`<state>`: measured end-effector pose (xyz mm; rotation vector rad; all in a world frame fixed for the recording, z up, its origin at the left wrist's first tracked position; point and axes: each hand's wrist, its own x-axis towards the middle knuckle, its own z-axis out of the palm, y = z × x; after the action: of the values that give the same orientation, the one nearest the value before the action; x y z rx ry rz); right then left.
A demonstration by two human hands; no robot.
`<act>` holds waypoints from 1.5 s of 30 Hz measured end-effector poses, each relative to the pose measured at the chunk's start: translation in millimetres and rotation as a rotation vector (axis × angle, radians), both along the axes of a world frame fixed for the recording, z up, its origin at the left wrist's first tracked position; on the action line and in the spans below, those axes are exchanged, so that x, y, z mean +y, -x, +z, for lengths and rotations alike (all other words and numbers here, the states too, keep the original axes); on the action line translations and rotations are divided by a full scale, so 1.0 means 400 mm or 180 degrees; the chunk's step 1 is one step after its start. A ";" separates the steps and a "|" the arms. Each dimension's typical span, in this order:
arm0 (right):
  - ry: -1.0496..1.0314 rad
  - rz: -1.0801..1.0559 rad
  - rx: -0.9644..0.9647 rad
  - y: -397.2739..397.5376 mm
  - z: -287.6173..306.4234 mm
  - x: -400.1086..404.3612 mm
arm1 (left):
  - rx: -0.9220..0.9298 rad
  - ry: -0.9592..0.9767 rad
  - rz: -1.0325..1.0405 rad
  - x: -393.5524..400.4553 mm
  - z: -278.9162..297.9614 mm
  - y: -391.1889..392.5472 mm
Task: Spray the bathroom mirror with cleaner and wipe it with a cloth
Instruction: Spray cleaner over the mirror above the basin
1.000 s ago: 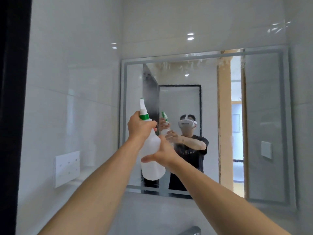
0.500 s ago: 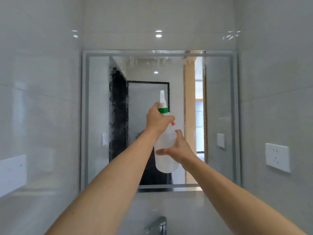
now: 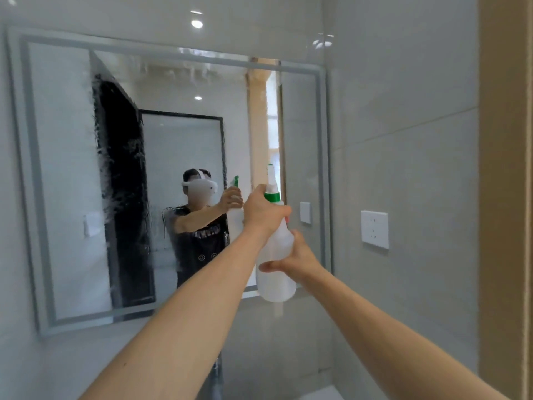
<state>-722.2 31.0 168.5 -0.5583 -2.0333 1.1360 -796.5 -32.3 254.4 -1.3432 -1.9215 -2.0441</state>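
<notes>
The view has swung right since half a second earlier: the mirror [image 3: 66,180] now fills the left of the frame, and the spray bottle [image 3: 276,264], which sat before its middle, is held up in front of its right edge. The left hand [image 3: 264,210] is wrapped round the bottle's neck just under the green collar, grip clamped on the trigger end; the right hand [image 3: 298,256] cups the white body from the side, thumb and fingers curled against it. The nozzle points up and toward the glass.

Wet streaks and droplets already run down the upper centre and the left-centre band of the mirror, while the right strip looks drier. Judging from that, the spraying step is in hand, and doing it well likely means aiming the nozzle squarely at the dry right side, keeping the bottle upright so the tube draws, and laying a light, even mist rather than heavy runs.

No cloth shows anywhere in the frame, so the wiping has yet to begin. A white wall socket [image 3: 374,229] sits on the grey tiled wall just right of the mirror, close enough that stray spray could reach it. A wooden door frame [image 3: 504,197] borders the far right, and nothing stands between the bottle and the glass.
</notes>
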 end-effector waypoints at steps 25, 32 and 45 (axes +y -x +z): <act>0.0497 0.1254 -0.0474 0.337 -0.361 -0.503 | -0.0713 0.0574 0.1355 -0.556 -0.342 0.260; 0.0477 0.0985 -0.0348 0.303 -0.361 -0.416 | -0.0474 0.0470 0.0949 -0.472 -0.348 0.245; 0.0469 0.0162 -0.0390 0.008 -0.385 -0.088 | -0.0786 0.0779 -0.0975 -0.217 -0.444 0.089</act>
<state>-725.3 -4.3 14.3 -0.6672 -2.0887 1.3187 -832.1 -119.0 77.0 -1.5912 -2.2551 -2.2644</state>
